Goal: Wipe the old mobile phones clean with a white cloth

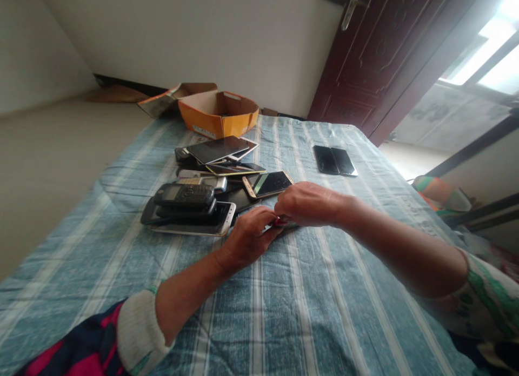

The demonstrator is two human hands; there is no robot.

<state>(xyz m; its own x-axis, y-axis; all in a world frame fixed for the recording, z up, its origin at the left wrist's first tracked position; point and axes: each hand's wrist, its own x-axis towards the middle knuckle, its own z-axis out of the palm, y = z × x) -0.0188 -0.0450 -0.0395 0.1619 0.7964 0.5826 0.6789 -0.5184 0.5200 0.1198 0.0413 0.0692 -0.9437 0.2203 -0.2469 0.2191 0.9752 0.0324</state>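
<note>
My left hand [252, 234] and my right hand [307, 204] meet low over the cloth, at the near right of a pile of mobile phones. The fingers of both are closed and pinched together. A small reddish bit and a dark edge show between them, but what they hold is mostly hidden. Just behind my right hand lies a gold-framed smartphone [270, 183]. Left of my left hand, a black keypad phone [184, 195] rests on a white-edged smartphone [224, 218]. Farther back, a large dark phone or tablet [219, 149] leans on other phones.
An open orange cardboard box [221, 125] stands behind the pile, flaps up. Two dark phones [335, 161] lie side by side at the right. A blue striped cloth [275, 311] covers the table. Beyond are a wall and a dark red door [377, 57].
</note>
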